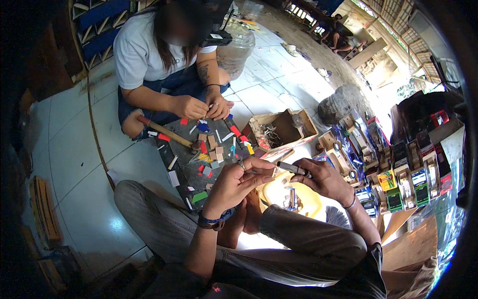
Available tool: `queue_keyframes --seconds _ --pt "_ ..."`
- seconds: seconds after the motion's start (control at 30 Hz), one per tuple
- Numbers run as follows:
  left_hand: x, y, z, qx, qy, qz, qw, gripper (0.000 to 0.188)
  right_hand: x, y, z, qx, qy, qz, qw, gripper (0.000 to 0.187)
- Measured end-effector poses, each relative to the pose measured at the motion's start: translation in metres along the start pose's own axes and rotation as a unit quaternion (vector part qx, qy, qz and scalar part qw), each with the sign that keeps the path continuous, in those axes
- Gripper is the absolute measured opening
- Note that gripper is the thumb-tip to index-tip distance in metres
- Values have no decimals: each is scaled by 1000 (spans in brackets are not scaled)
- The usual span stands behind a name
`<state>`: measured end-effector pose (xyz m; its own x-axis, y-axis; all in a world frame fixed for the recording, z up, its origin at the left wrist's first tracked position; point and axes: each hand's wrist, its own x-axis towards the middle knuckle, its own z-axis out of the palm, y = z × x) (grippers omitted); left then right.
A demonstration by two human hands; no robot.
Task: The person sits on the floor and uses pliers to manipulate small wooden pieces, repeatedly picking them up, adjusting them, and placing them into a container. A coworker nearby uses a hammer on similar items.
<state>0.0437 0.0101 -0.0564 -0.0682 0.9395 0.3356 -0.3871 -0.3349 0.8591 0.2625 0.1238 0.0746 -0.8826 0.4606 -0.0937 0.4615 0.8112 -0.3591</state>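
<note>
My right hand (326,180) is closed round a slim dark tool (293,168) with a greyish end pointing left; its exact kind I cannot make out. My left hand (239,183), with a ring and wrist bands, has its thumb and fingers drawn together close to the tool's tip. Whatever small piece it pinches is too small to name. Below both hands, between my crossed legs, sits a yellow basin (312,203) with small metallic-looking bits (292,200) in it. Left of the basin lies a dark work board (174,142) carrying small wooden blocks (216,151) and coloured scraps.
Across the board a co-worker's hands (201,107) meet at a small piece. A wooden-handled hammer (167,133) rests on the board's far left. Behind the basin stands an open cardboard box (259,124). Many small wooden toy vehicles (393,194) crowd the right side.
</note>
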Motion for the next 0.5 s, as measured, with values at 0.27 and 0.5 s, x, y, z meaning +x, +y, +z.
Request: queue_keyframes --seconds 0.27,0.5 --pt "0 1 3 16 5 9 1000 26 0 2 2 -19 37 -8 999 39" --pt "-1 0 4 -21 10 14 1000 26 0 -2 0 0 -3 24 1000 39"
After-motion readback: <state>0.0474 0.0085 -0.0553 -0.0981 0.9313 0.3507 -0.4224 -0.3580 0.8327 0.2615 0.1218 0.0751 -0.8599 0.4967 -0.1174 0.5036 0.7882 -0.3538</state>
